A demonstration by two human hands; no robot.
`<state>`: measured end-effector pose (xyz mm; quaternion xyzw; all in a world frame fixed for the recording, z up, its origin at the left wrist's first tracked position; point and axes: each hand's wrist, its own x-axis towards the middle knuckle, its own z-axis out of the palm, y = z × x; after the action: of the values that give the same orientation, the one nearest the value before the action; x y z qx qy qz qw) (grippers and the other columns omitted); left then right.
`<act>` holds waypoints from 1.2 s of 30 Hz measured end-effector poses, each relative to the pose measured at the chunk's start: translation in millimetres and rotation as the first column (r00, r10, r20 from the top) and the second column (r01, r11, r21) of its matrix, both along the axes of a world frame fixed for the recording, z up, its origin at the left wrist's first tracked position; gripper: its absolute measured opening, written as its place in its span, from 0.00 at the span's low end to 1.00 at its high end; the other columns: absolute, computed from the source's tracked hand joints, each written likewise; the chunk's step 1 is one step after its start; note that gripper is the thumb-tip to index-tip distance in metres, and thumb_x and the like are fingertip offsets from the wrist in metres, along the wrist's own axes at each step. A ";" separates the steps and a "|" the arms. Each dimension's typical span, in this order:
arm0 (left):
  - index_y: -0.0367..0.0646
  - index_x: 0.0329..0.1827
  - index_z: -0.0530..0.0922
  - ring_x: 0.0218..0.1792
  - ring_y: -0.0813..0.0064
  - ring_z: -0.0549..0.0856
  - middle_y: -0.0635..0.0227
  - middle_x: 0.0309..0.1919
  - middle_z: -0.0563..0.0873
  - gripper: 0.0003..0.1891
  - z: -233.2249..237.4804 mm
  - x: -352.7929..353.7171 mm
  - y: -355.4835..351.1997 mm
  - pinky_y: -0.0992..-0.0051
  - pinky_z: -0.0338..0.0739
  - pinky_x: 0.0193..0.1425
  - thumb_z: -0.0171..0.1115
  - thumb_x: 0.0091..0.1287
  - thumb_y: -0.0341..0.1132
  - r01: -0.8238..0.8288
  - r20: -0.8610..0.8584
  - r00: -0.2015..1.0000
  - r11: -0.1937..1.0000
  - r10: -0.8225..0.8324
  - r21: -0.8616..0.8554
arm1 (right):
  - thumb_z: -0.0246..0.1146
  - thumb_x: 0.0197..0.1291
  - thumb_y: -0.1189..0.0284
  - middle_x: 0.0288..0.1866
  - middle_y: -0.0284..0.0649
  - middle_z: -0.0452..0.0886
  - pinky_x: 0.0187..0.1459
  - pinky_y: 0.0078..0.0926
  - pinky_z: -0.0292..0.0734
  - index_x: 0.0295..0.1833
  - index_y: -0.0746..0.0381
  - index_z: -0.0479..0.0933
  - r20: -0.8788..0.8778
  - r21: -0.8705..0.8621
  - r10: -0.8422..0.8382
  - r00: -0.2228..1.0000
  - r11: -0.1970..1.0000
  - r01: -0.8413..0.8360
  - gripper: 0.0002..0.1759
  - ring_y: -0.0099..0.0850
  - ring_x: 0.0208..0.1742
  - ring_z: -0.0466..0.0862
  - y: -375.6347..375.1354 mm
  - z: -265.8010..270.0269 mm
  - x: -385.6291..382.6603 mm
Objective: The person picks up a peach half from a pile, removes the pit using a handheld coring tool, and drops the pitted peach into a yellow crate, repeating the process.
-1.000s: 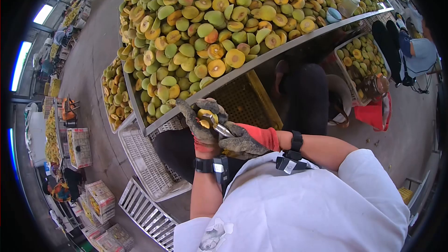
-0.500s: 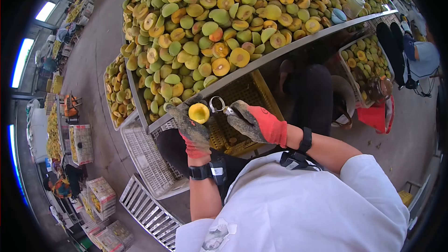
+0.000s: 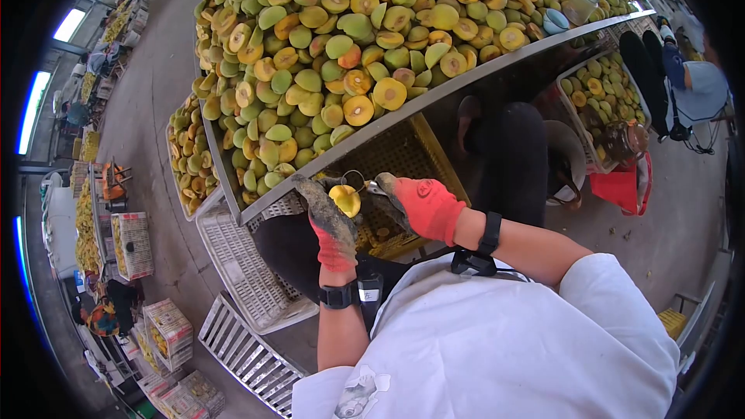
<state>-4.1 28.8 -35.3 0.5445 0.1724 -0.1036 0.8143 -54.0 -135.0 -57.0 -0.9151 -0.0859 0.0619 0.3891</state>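
Note:
My left hand, in a soiled red and dark glove, holds a yellow fruit half with its cut side up. My right hand, gloved the same way, grips the handle of a small metal ring tool. The tool's loop is beside the fruit's upper right edge; whether it touches is unclear. Both hands are above a yellow crate, just below the rim of a metal-edged table heaped with green and yellow fruit halves.
A white crate stands at the lower left, with a slatted rack below it. Toward the right are another crate of fruit, a red bag and a seated person's legs. A pale bottle stands on the table.
The fruit half has shifted slightly right and down and is tilted. My right hand has moved left, bringing the ring closer to the fruit. The view has shifted slightly.

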 end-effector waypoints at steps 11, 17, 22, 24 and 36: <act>0.42 0.41 0.74 0.20 0.72 0.83 0.65 0.24 0.81 0.30 53.0 -22.7 47.6 0.80 0.75 0.21 0.44 0.68 0.65 -0.020 0.109 0.994 0.997 0.012 0.076 | 0.42 0.69 0.64 0.39 0.48 0.81 0.45 0.37 0.73 0.43 0.60 0.73 -0.502 0.029 -0.135 0.854 0.985 0.173 0.16 0.42 0.43 0.81 -30.6 -64.3 8.3; 0.37 0.58 0.73 0.41 0.75 0.81 0.63 0.47 0.79 0.22 28.0 21.1 227.1 0.76 0.79 0.39 0.52 0.72 0.47 -0.100 0.098 0.995 0.091 0.035 0.991 | 0.40 0.72 0.61 0.40 0.43 0.81 0.46 0.32 0.72 0.45 0.61 0.74 -0.689 0.387 -0.164 0.707 0.742 0.548 0.20 0.36 0.43 0.80 -30.7 -36.5 -2.1; 0.38 0.56 0.75 0.53 0.69 0.79 0.61 0.51 0.80 0.17 17.6 79.5 118.1 0.76 0.74 0.56 0.60 0.65 0.32 -0.198 0.553 0.824 0.853 -0.122 0.483 | 0.39 0.74 0.58 0.42 0.40 0.81 0.42 0.26 0.74 0.51 0.61 0.75 -0.557 0.620 -0.109 0.823 0.604 0.500 0.22 0.32 0.40 0.79 -19.4 -120.8 -7.7; 0.38 0.59 0.73 0.56 0.61 0.79 0.55 0.52 0.80 0.21 4.1 105.1 62.3 0.71 0.72 0.60 0.63 0.63 0.34 -0.256 0.527 0.599 0.480 -0.603 0.839 | 0.38 0.74 0.57 0.42 0.41 0.81 0.41 0.25 0.73 0.52 0.60 0.75 -0.343 0.558 -0.213 0.915 0.738 0.381 0.24 0.32 0.40 0.79 -22.4 -65.0 -3.9; 0.47 0.70 0.60 0.55 0.51 0.77 0.50 0.55 0.76 0.38 -42.6 142.6 -58.8 0.58 0.73 0.56 0.65 0.57 0.44 0.028 -0.115 0.727 -0.138 -0.677 0.990 | 0.42 0.73 0.52 0.39 0.37 0.81 0.43 0.23 0.72 0.48 0.62 0.78 -0.755 0.578 -0.106 0.647 0.356 0.734 0.27 0.23 0.37 0.76 -57.2 -54.6 -21.0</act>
<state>138.5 -30.1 -77.9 0.9759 -0.1676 -0.0502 0.1303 -74.9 -192.2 -111.7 -0.5069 0.2802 0.1868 0.7935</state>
